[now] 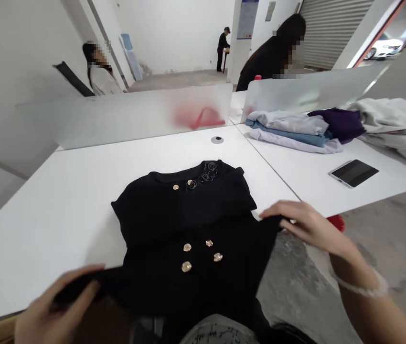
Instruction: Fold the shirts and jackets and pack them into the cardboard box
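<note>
A black dress (153,220) with gold buttons and a dark flower trim at the neckline lies face up on the white table. Its lower part hangs over the table's front edge toward me. My left hand (61,301) grips the fabric at the lower left, fingers closed round a fold. On the right, my right hand (301,222) pinches the opposite side of the dress just beyond the table edge. The cloth is spread between both hands. A pale bracelet (364,286) circles my right wrist.
Folded clothes (289,131) and a white cloth heap (396,124) lie at the right, near a tablet (354,173). Frosted dividers (134,114) line the table's back, with a red item (203,117) behind. People stand or sit beyond; one person (274,52) leans close behind the right divider.
</note>
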Demonstrator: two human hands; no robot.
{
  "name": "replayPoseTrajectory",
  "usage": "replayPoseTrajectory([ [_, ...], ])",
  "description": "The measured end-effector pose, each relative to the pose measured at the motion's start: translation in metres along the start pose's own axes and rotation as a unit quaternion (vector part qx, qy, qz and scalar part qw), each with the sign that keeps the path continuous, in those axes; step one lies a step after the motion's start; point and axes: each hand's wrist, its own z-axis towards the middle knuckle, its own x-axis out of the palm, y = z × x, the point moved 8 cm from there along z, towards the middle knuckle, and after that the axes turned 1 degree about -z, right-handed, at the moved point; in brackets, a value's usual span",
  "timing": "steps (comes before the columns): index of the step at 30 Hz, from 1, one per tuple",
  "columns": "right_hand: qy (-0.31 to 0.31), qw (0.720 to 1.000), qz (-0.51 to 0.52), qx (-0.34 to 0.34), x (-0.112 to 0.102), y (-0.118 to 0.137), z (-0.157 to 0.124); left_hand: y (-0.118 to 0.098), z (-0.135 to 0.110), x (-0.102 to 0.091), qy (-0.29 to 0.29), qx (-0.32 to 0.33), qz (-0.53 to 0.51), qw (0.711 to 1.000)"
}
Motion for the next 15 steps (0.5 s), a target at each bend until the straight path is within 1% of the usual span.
replayPoseTrajectory([
  [2, -0.022, 1.0, -0.015, 0.0, -0.016, -0.003, 0.041, -0.005, 0.035, -0.004, -0.086, -0.059, 0.0, 0.995],
  [4, -0.053, 0.997, -0.048, 0.007, -0.028, -0.009, 0.087, -0.009, 0.075, 0.005, -0.129, -0.087, -0.026, 0.987],
  [5, -0.074, 0.995, -0.065, 0.011, -0.033, -0.012, 0.108, -0.012, 0.096, 0.014, -0.121, -0.083, -0.02, 0.989],
  [6, -0.088, 0.993, -0.077, 0.015, -0.035, -0.014, 0.126, -0.014, 0.114, 0.026, -0.095, -0.068, 0.013, 0.993],
  [7, -0.099, 0.991, -0.085, 0.018, -0.034, -0.016, 0.14, -0.016, 0.128, 0.039, -0.067, -0.04, 0.063, 0.995],
  [8, -0.103, 0.991, -0.088, 0.019, -0.028, -0.017, 0.151, -0.018, 0.135, 0.052, -0.035, -0.008, 0.113, 0.993],
  [9, -0.101, 0.991, -0.089, 0.019, -0.019, -0.017, 0.156, -0.018, 0.136, 0.065, -0.011, 0.021, 0.151, 0.988],
  [10, -0.098, 0.991, -0.089, 0.019, -0.007, -0.016, 0.157, -0.017, 0.129, 0.077, 0.004, 0.047, 0.167, 0.985],
  [11, -0.093, 0.992, -0.09, 0.017, 0.009, -0.014, 0.153, -0.017, 0.118, 0.089, 0.016, 0.07, 0.164, 0.984],
  [13, -0.064, 0.993, -0.096, 0.006, 0.051, -0.01, 0.14, -0.02, 0.085, 0.115, 0.049, 0.119, 0.125, 0.984],
  [15, -0.007, 0.993, -0.115, -0.01, 0.099, -0.009, 0.125, -0.028, 0.048, 0.151, 0.138, 0.189, 0.115, 0.965],
])
